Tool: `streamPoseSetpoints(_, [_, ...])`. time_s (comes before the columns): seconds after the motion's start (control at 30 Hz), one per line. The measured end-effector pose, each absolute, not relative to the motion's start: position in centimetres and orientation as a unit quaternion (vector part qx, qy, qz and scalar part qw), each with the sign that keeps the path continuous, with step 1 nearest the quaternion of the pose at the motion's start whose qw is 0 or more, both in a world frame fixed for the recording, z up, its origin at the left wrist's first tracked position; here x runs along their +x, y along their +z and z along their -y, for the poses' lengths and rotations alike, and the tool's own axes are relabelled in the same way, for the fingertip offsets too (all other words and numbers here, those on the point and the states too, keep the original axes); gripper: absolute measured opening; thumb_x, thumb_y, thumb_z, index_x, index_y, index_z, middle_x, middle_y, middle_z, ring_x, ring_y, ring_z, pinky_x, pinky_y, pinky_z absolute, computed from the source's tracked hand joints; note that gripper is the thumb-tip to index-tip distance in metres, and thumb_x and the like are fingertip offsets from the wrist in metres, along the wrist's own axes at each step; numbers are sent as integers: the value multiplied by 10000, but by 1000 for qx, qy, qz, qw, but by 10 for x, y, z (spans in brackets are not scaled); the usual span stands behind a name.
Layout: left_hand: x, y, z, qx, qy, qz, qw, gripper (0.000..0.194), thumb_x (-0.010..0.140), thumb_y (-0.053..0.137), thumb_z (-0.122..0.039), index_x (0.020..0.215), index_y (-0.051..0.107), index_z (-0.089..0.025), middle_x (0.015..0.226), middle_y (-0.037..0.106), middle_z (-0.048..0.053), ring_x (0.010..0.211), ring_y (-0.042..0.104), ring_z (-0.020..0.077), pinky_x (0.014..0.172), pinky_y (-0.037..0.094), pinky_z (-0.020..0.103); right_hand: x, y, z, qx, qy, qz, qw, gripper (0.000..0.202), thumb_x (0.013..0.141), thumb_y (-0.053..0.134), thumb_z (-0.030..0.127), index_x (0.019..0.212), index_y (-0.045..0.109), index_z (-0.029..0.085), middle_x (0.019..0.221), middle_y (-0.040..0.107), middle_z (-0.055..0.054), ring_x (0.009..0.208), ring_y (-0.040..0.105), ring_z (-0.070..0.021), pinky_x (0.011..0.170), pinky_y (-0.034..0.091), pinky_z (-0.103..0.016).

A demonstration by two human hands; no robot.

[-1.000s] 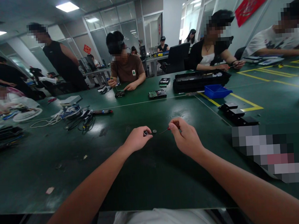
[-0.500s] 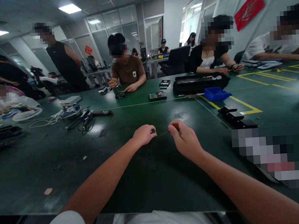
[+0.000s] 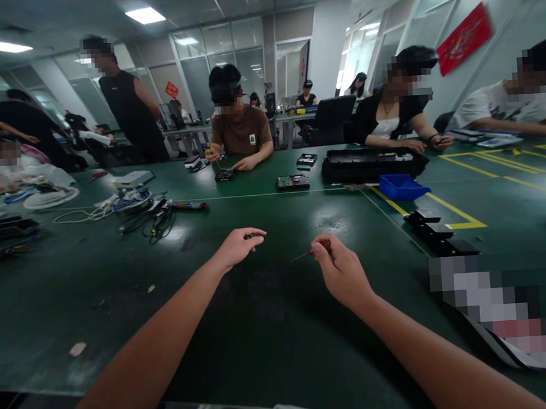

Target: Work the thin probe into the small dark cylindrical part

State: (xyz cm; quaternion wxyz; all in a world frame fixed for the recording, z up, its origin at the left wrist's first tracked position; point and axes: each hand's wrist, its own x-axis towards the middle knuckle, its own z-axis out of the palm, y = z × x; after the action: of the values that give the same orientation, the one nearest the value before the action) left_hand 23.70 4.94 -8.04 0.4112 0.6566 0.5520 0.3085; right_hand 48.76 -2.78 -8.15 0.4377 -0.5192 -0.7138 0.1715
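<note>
Leftward, away from the screwdriver [image 3: 304, 254], the left hand [image 3: 237, 247] has been drawn — its fingers are stretched out now, though whether anything is tucked beneath them cannot be told. Between the right hand's [image 3: 344, 267] thumb and fingers the one screwdriver is still pinched, held over the green table [image 3: 263, 353], tip toward the left hand. Beyond, two hard drives [image 3: 293, 182] are seen left of one long black case [image 3: 375, 166]; part of that case is hidden by one blue tray [image 3: 402, 187] — and nearer, three black blocks [image 3: 441, 230] are lined up.
</note>
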Motion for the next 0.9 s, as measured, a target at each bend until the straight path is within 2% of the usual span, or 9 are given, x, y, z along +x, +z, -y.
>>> streamPoseSetpoints(0.17, [214,-73,-50,531,415,-543,502,267,827,591,-330,1012,701,-171,912,629,75,608,520,98,435,265,181,489,-85,26,-526,179,705,441,230,1004,424,386,950,569,217,788,657,-37,707,631,-200,652,446,-322])
streamPoseSetpoints(0.37, [166,-56,-42,374,550,-527,529,127,830,530,-233,894,591,-142,769,539,29,547,488,101,389,258,182,489,-85,24,-525,189,697,452,240,1002,424,395,946,573,216,797,665,-38,744,648,-207,673,455,-324])
streamPoseSetpoints(0.53, [111,-46,-22,332,591,-567,468,68,858,514,-159,857,575,-129,745,547,14,561,482,89,413,274,182,486,-82,26,-519,185,704,447,222,999,427,376,930,567,219,782,656,-30,700,629,-196,648,447,-321])
streamPoseSetpoints(0.73, [45,-38,10,278,635,-626,357,177,885,434,-116,812,595,-130,644,547,-11,546,479,76,448,315,163,485,-81,26,-521,180,709,440,221,1000,418,372,935,566,221,768,646,-27,688,626,-199,633,448,-327])
streamPoseSetpoints(0.9, [-24,-38,41,179,670,-666,277,186,852,397,-73,703,490,-135,543,536,-43,522,491,75,486,372,153,486,-83,24,-522,183,709,438,230,999,419,382,944,575,222,788,658,-38,712,641,-209,628,462,-332])
